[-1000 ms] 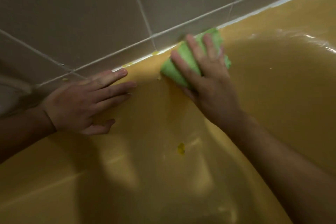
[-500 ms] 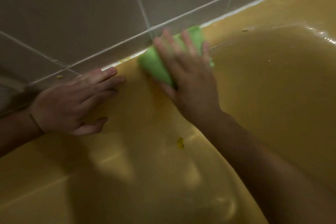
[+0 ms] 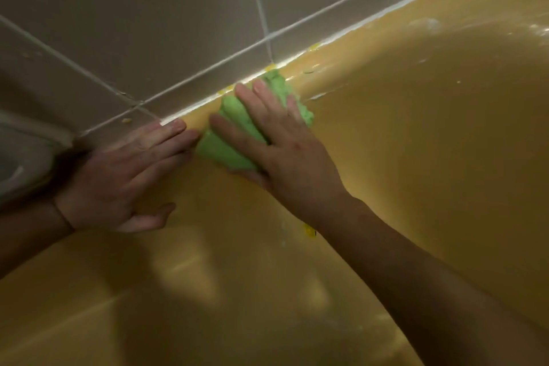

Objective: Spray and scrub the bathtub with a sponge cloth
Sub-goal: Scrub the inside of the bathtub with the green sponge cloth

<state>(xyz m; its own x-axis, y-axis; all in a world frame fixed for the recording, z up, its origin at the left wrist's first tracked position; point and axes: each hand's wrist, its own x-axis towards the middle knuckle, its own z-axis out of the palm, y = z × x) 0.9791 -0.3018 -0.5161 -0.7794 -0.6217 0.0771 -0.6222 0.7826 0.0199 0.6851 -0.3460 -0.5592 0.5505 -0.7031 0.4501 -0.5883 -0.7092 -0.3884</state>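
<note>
One yellow bathtub (image 3: 416,163) fills the view below a grey tiled wall (image 3: 148,24). The left hand (image 3: 118,178) lies flat on its rim, fingers straight. The right hand (image 3: 285,163) presses a green sponge cloth (image 3: 221,150) under straight, spread fingers, just beside the left fingertips

Both forearms are bare. A thin dark band (image 3: 64,215) rings the wrist just behind the left hand (image 3: 118,178). Fingernails on the right hand (image 3: 291,157) look short.
</note>
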